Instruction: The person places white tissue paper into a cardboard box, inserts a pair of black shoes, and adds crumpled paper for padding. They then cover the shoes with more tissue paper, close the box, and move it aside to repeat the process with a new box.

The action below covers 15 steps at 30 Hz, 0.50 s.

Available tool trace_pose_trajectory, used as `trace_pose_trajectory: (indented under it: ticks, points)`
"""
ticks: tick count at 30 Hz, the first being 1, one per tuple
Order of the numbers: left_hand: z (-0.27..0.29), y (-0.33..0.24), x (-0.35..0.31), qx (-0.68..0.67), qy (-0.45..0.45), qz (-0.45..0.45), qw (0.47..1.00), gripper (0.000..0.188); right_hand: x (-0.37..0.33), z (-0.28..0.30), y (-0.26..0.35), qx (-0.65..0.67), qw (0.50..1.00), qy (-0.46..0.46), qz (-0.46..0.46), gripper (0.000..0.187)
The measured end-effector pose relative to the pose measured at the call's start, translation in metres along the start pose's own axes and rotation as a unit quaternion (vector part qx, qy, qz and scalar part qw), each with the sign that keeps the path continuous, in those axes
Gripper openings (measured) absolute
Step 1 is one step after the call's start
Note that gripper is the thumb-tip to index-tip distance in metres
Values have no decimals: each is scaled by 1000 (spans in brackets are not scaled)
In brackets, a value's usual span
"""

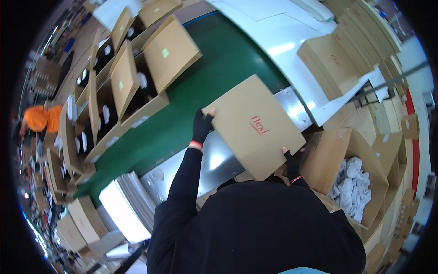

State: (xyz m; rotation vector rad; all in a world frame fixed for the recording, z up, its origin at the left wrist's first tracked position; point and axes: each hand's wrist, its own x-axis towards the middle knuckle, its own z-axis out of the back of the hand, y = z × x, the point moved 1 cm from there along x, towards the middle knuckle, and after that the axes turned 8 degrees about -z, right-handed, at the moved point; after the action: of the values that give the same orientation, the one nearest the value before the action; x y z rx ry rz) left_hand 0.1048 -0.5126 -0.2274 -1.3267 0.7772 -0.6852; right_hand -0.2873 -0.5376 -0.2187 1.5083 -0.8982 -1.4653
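Observation:
A flat brown cardboard box [248, 137] with red lettering on its lid is held up in front of my body, over the metal edge of the work line. My left hand [203, 124], in a black fingerless glove, grips its left edge with the thumb on top. At the lower right edge, my right hand [291, 163], gloved alike, has its thumb on the lid. The fingers under the box are hidden on both sides.
A green conveyor belt [228, 50] carries open cartons [143, 114] with dark contents. A stack of white sheets [123, 208] stands at left; a large carton [324, 160] holding crumpled white paper [352, 189] stands at right. Further left is a person in orange [50, 119].

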Motion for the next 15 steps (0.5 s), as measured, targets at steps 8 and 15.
trace_pose_trajectory:
  ticks: [8,15]
  points:
    - [-8,-31,18,-29,47,70,996,69,-25,-30,-51,244,890,246,-297,66]
    - [-22,-116,-21,-59,91,15,994,55,-24,0,65,391,875,160,-237,61]
